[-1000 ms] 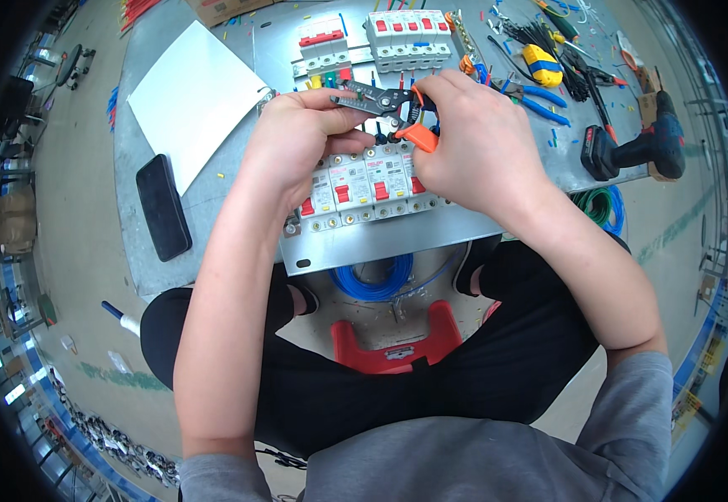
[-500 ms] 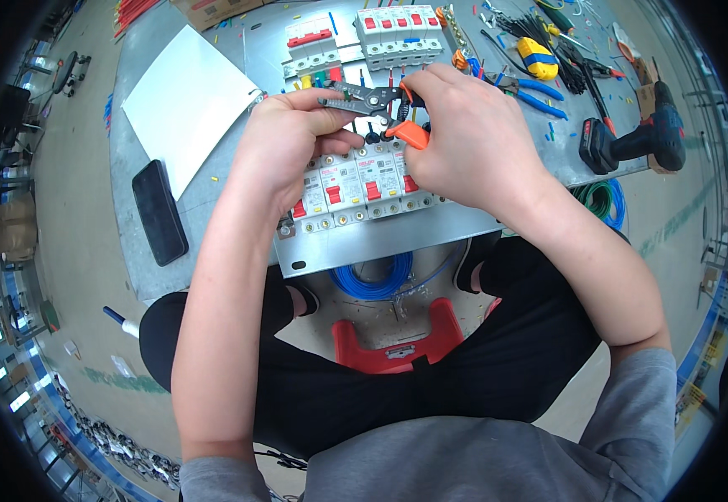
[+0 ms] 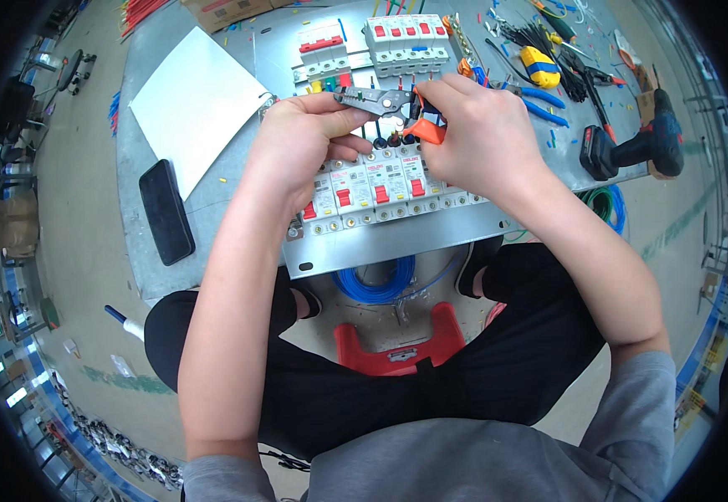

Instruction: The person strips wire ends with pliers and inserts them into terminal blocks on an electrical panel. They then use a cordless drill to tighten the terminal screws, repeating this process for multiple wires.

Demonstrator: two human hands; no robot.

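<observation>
My right hand (image 3: pixel 487 138) is wrapped round the orange-handled wire strippers (image 3: pixel 394 102), held above the metal mounting plate (image 3: pixel 380 255). Their dark jaws point left and look closed together. At the jaw tips my left hand (image 3: pixel 290 155) has thumb and forefinger pinched, its other fingers curled beneath; what sits in the pinch is hidden. Just below both hands runs the near row of white circuit breakers (image 3: pixel 380 191) with red levers. Short dark wire ends (image 3: pixel 380 142) stand at its far side. A second breaker block (image 3: pixel 406 43) and a smaller red-levered breaker (image 3: pixel 322 48) lie farther back.
White paper (image 3: pixel 192 109) and a black phone (image 3: pixel 166 211) lie on the left of the table. On the right are blue-handled pliers (image 3: pixel 544 105), a yellow-and-blue tool (image 3: pixel 539 67), black cable ties (image 3: pixel 531 38) and a cordless drill (image 3: pixel 652 138). Blue wire coil (image 3: pixel 372 280) lies underneath.
The wire strippers' jaws were spread half a second ago and are now together. Both hands sit slightly farther right in the picture, and the plate and table have shifted slightly too.
</observation>
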